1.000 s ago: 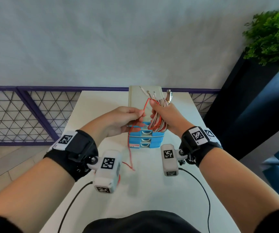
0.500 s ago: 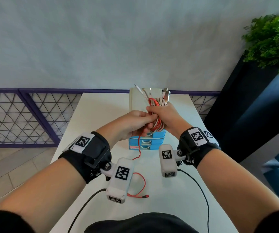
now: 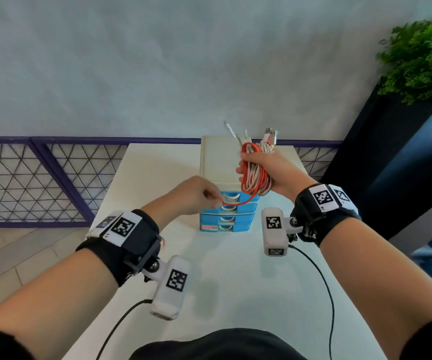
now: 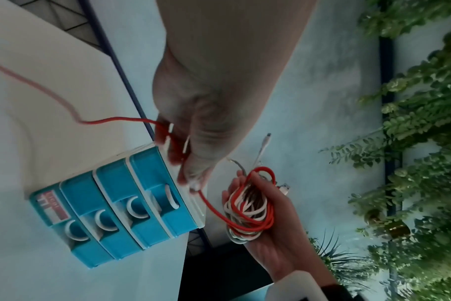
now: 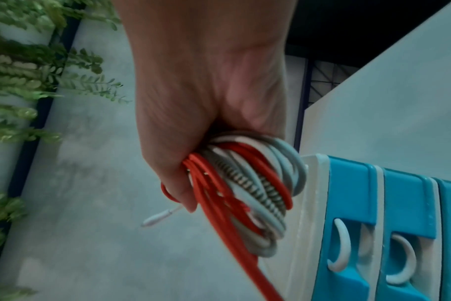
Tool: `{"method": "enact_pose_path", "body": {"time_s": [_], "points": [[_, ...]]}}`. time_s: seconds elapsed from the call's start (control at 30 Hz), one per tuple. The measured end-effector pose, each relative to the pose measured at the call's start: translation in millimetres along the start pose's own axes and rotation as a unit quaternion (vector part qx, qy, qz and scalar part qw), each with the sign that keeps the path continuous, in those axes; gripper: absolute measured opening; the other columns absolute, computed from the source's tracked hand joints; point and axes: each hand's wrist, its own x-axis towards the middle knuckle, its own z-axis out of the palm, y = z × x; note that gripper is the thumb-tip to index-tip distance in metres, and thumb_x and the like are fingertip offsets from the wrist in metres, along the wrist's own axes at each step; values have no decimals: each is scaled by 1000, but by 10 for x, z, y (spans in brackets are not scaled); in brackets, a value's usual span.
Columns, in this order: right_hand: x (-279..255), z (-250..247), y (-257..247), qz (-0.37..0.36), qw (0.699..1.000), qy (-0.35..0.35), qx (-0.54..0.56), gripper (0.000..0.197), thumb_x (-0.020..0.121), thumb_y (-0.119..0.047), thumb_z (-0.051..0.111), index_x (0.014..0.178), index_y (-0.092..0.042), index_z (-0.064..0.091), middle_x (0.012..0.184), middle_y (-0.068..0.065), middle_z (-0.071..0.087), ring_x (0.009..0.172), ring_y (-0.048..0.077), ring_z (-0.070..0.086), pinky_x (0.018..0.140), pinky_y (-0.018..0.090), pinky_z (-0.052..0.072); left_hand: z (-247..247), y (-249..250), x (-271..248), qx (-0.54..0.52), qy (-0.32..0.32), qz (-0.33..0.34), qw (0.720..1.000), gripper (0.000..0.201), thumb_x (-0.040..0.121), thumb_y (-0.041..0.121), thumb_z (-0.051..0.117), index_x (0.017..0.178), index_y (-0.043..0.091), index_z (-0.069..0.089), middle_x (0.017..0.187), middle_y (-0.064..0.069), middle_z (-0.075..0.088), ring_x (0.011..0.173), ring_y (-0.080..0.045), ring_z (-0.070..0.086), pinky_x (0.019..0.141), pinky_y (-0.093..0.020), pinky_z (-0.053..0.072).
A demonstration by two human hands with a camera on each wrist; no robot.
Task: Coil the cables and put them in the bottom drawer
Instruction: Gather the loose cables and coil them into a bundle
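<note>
My right hand (image 3: pixel 257 166) grips a coil of red and white cables (image 3: pixel 255 178) above the small drawer unit (image 3: pixel 217 162); plug ends stick out above the fist. One red cable strand (image 3: pixel 237 203) runs from the coil to my left hand (image 3: pixel 213 200), which pinches it in front of the top blue drawer. In the left wrist view my left hand (image 4: pixel 191 175) pinches the red cable (image 4: pixel 214 209), whose tail trails behind over the table. The coil (image 5: pixel 245 183) fills my right hand (image 5: pixel 206 101) in the right wrist view. The bottom drawer (image 3: pixel 231 227) is closed.
The drawer unit has several blue drawers (image 4: pixel 116 213), all closed, and stands mid-table on the white table (image 3: pixel 144 178). A purple railing (image 3: pixel 53 165) runs behind on the left. A dark planter with green plants (image 3: pixel 423 61) stands at the right.
My left hand left the coil and drew down and left, pulling a red strand taut. The red tail that lay on the table near me has lifted off it.
</note>
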Motion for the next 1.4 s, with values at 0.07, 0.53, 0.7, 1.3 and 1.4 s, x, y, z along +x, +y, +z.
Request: {"method": "enact_pose_path", "body": {"time_s": [0.07,0.53,0.7,1.3,1.4], "points": [[-30,19,16,0,998,-20,-61,3,90,-5,61,92,-3,60,78,12,65,68,19,68,69,35,59,9,11,59,-30,96,21,995,9,82,12,68,86,16,74,76,6,66,65,-1,54,61,-11,40],[-54,128,224,36,985,-94,-138,8,85,-11,69,81,-7,64,70,8,65,61,18,64,69,33,56,-16,58,71,-25,134,-11,991,28,84,43,62,78,17,52,66,2,56,57,-14,50,54,-25,40],[36,38,291,2,992,12,-127,13,89,-17,66,80,-9,61,68,7,61,57,14,61,63,29,56,-149,-13,-71,-347,-47,-122,929,32,100,27,33,76,17,51,60,3,36,46,-12,33,54,-26,37],[-98,246,208,38,995,-80,-55,15,86,-18,67,79,-6,60,48,5,59,43,16,60,49,26,53,48,325,-9,-437,-42,-88,894,17,92,20,57,78,12,62,56,6,62,48,-4,52,49,-14,50],[-82,255,219,9,997,-16,-77,9,86,-9,62,78,-8,58,52,4,61,45,14,60,51,26,54,32,323,-36,-440,-90,-95,889,24,97,28,47,77,17,53,52,8,44,39,-4,35,38,-14,33]]}}
